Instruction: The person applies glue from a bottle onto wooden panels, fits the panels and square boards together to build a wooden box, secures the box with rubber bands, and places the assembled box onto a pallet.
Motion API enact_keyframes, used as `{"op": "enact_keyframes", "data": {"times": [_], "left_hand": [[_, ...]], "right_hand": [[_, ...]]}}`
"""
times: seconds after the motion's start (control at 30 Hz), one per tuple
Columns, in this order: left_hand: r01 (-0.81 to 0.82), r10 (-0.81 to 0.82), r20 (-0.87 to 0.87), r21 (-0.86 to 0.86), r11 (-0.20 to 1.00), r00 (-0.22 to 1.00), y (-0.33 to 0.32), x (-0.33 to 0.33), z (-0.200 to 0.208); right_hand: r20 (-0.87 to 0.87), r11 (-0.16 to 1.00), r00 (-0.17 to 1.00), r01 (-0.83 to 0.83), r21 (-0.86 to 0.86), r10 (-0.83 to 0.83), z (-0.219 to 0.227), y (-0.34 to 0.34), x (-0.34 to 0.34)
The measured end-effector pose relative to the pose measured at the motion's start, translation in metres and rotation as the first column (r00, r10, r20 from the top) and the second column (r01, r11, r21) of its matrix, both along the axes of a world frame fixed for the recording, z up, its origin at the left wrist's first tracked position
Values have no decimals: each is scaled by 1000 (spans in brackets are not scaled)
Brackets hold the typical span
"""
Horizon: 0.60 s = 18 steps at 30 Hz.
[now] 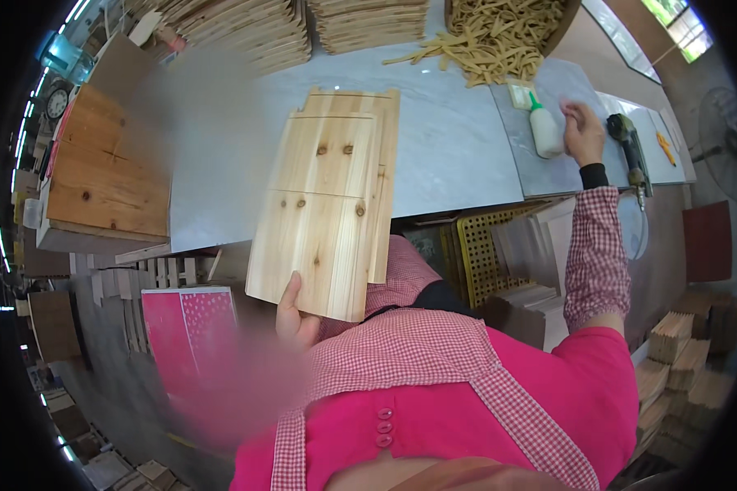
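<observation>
My left hand (295, 315) grips the near end of a pale wooden board (319, 221), thumb on top and the other fingers out of sight beneath. The board has several dark knots and cross lines. A second wooden board (383, 196) shows under it along the right and far sides. Both lie partly over the table and stick out past its near edge toward my body. Over at the right, my right hand (583, 135) is closed, with fingers curled. Whatever may be in it is too small to make out. Just left of it lies a white squeeze bottle (545, 131) with a green nozzle.
Stacked wooden boards (368, 24) and a container heaped with yellowish strips (499, 33) line the table's (458, 131) far side. A dark air tool (626, 147) lies right of my hand, near orange-handled pliers (667, 149). A wooden box (110, 164) stands left. A yellow crate (479, 254) sits below.
</observation>
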<state>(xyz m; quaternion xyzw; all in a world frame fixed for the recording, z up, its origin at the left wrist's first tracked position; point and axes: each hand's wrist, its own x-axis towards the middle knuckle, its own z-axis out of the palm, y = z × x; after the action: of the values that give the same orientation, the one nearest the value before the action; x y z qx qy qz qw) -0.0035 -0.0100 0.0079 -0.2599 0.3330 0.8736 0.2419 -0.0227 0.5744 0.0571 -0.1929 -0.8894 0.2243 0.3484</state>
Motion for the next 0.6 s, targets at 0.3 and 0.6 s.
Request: {"op": "enact_keyframes", "data": {"times": [0.3, 0.6], "left_hand": [[-83, 90, 138, -54, 995, 986, 3, 1, 6], [67, -67, 160, 3, 998, 985, 10, 1, 21]], "right_hand": [[280, 805, 849, -520, 285, 449, -80, -150, -172], [213, 722, 801, -597, 350, 559, -69, -157, -151]]}}
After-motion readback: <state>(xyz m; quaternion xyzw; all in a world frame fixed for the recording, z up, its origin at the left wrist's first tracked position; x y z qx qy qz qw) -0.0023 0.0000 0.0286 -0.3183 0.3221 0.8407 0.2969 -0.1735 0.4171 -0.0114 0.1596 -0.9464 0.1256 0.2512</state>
